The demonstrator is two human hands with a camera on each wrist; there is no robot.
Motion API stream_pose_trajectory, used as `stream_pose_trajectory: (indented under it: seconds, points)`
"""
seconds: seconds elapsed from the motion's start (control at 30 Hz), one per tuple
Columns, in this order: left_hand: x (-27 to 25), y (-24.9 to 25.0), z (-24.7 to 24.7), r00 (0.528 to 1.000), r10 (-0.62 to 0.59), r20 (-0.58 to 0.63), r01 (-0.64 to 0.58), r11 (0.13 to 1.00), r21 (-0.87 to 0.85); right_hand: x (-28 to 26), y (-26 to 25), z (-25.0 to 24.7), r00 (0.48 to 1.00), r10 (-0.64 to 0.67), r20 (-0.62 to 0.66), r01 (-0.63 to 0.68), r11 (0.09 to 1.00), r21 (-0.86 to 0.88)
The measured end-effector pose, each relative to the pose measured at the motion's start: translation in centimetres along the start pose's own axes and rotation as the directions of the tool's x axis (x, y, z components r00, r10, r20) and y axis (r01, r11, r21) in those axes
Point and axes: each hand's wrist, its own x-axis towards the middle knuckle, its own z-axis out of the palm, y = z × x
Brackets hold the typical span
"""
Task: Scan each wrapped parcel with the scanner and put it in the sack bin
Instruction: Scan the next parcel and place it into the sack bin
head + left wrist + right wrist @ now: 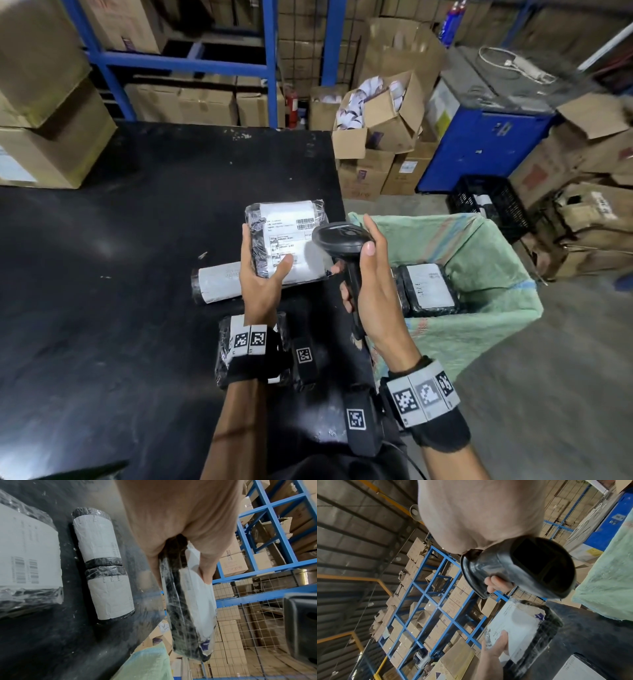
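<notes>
My left hand (260, 274) grips a flat parcel (287, 240) wrapped in black film, white label facing up, thumb on the label. In the left wrist view the same parcel (193, 615) hangs from my fingers edge-on. My right hand (370, 287) holds the black scanner (339, 240) by its handle, head just right of the label. The right wrist view shows the scanner (530, 568) above the parcel (522, 626). A rolled parcel (215, 282) lies on the black table (120, 274), and another flat parcel (226, 346) sits under my left wrist. The green sack bin (496, 260) to the right contains one parcel (428, 287).
Cardboard boxes (51, 137) stack at the table's back left. Blue shelving (267, 65) with cartons stands behind the table. Open boxes (376, 126), a blue cabinet (486, 147) and a black crate (489, 202) stand on the floor beyond the sack bin.
</notes>
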Motion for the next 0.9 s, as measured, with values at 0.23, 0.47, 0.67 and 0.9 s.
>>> stream_pose_trajectory:
  seconds: [0.23, 0.47, 0.67, 0.9]
  points:
    - [-0.1, -0.5, -0.5, 0.998, 0.059, 0.031, -0.061, 0.996, 0.071, -0.2, -0.4, 1.7, 1.000, 0.013, 0.025, -0.013, 1.000, 0.003]
    - [0.2, -0.9, -1.0, 0.998, 0.049, 0.027, -0.051, 0.996, 0.070, -0.2, -0.5, 2.3, 1.000, 0.005, 0.016, -0.005, 1.000, 0.018]
    - [0.1, -1.1, -1.5, 0.999, 0.030, 0.027, -0.032, 0.997, 0.077, -0.6, -0.8, 2.7, 1.000, 0.008, 0.014, -0.008, 1.000, -0.004]
    - [-0.1, -1.4, -1.8, 0.999, 0.017, 0.037, -0.021, 0.995, 0.097, -0.6, -0.4, 3.0, 1.000, 0.003, 0.006, -0.003, 1.000, -0.006]
